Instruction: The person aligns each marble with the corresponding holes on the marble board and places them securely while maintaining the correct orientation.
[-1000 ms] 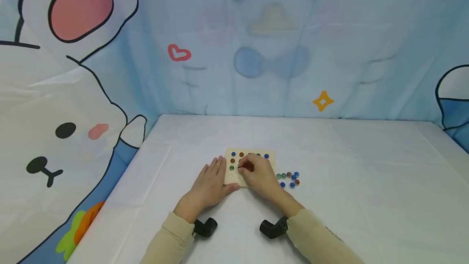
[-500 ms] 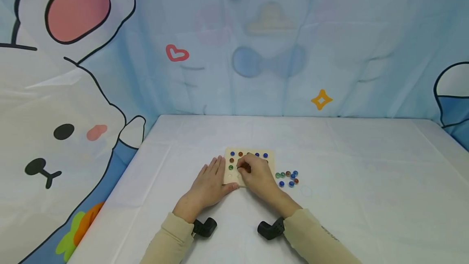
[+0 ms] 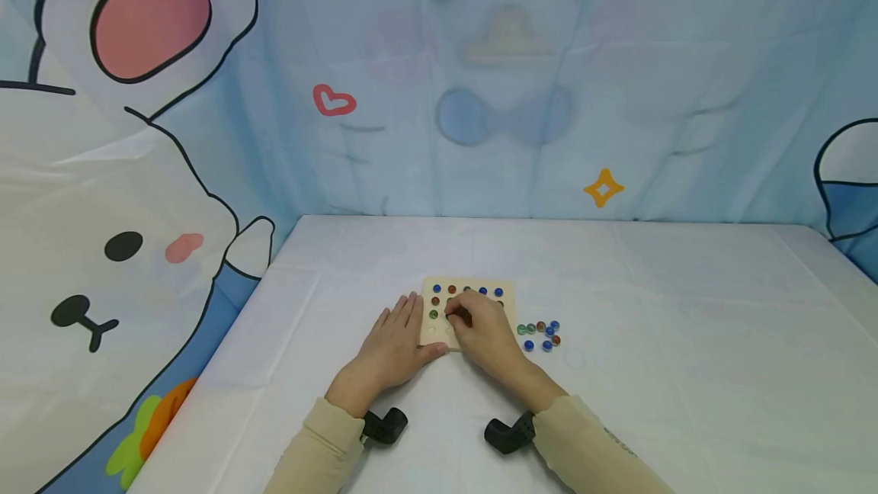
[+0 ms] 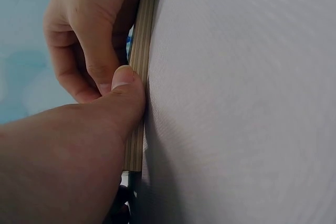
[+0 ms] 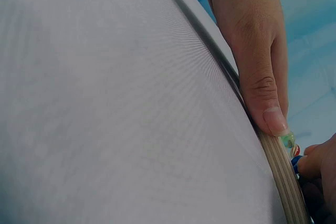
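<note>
My right hand (image 3: 483, 332) pinches a marble over the wooden board (image 3: 439, 335), directly above its holes, while my flat left hand (image 3: 392, 348) presses the board's left edge.

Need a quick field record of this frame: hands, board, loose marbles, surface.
left hand: flat on the table, thumb against the board's near edge
right hand: over the board, fingertips curled at a marble; grip unclear
board: wooden, marbles sitting in its holes
loose marbles: small cluster right of the board
table: white cloth
</note>
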The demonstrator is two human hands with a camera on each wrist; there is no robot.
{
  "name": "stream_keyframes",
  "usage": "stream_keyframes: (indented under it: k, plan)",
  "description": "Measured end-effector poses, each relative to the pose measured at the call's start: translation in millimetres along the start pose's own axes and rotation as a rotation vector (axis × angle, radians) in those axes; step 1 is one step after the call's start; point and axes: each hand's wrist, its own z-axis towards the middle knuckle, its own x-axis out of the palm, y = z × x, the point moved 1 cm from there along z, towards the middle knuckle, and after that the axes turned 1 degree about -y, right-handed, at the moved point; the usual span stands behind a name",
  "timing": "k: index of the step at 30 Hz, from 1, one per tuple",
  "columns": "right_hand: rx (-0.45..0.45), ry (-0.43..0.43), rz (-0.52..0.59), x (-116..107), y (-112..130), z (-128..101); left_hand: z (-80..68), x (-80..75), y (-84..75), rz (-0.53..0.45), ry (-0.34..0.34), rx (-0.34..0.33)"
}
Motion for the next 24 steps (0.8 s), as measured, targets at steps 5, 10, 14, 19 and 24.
stream_keyframes:
  k: [5, 10, 14, 19, 24]
  plan:
    - [-0.022, -0.001, 0.007, -2, -1, -1, -0.3, -0.4, -1.1, 0.002, 0.002, -0.001]
    - [-0.010, 0.025, 0.035, -4, -3, -1, -0.5, -0.5, -1.4, 0.001, 0.006, -0.007]
    - [0.006, 0.034, 0.054, -7, -3, -1, -0.8, -0.6, -1.5, 0.004, 0.003, -0.003]
    - [0.026, 0.050, 0.075, -10, -2, -2, -0.9, -0.7, -1.6, 0.002, 0.000, 0.001]
    - [0.048, 0.063, 0.100, -14, -2, -3, -0.6, -1.0, -1.6, 0.004, -0.003, 0.002]
